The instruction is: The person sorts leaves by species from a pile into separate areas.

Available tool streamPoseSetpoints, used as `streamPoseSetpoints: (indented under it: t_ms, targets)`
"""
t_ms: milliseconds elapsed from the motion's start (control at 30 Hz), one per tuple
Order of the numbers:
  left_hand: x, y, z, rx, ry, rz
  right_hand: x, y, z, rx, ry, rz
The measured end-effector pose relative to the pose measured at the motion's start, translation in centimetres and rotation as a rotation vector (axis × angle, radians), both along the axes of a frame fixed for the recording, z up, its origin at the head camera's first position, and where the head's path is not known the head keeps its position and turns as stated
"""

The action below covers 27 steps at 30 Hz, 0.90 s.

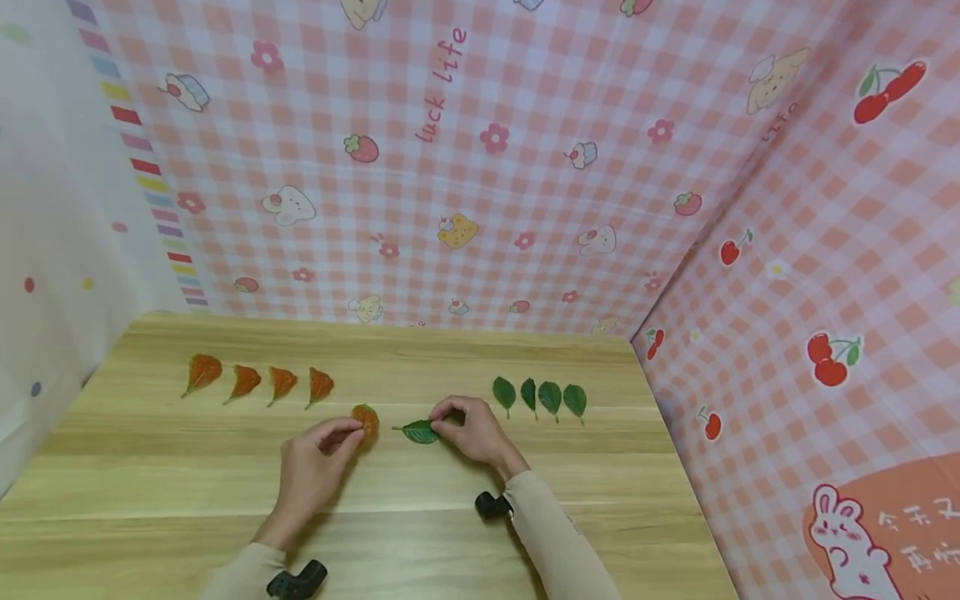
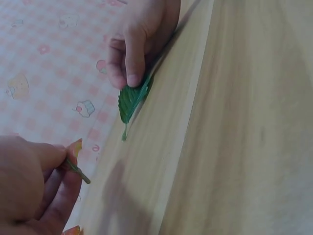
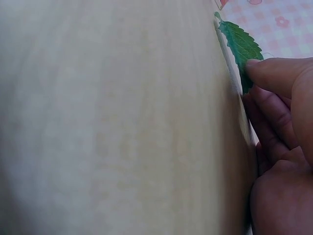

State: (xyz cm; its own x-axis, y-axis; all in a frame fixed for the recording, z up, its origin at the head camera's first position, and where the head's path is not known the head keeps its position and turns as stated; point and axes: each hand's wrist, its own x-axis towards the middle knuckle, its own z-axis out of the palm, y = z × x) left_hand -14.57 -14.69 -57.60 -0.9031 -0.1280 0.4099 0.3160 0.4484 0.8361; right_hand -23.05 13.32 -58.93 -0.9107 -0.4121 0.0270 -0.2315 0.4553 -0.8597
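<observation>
Thumb and fingers of my left hand (image 1: pixel 315 467) pinch an orange leaf (image 1: pixel 366 423); in the left wrist view its short stem (image 2: pixel 80 175) sticks out past the fingertips. To the right, my right hand (image 1: pixel 474 433) pinches a green leaf (image 1: pixel 420 431) by its broad end, the stem pointing left toward the orange one. Toothed edges show on this green leaf (image 3: pixel 239 44) in the right wrist view, where it is close to the wooden tabletop. A small gap separates the two held leaves.
Several orange leaves (image 1: pixel 282 383) lie in a row at the back left of the wooden table (image 1: pixel 420 542). Several green leaves (image 1: pixel 550 398) form another row at the back right. Checkered cloth walls (image 1: pixel 420 200) stand behind the table and along its right side.
</observation>
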Motion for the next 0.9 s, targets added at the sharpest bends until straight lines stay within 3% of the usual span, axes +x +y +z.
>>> streamPoseSetpoints:
  t_ms: [167,267,500,700,900]
  targets:
    - [-1.0,-0.3,0.1,-0.065,0.050,0.045,0.0,0.0,0.1,-0.004,0.005,-0.002]
    - [-1.7,-0.6,0.2,-0.130,0.082,0.042,0.0,0.0,0.2,0.001,0.006,0.001]
    - [-3.4,-1.2,0.3,-0.259,0.030,0.024,0.0,0.1,0.1,0.006,0.006,0.004]
    - [-4.5,-1.4,-0.2,-0.283,-0.004,0.027,-0.1,0.1,-0.1,0.027,0.012,0.004]
    - [-5.6,-1.7,-1.5,-0.239,0.093,0.038,-0.1,0.0,0.0,0.021,0.010,0.001]
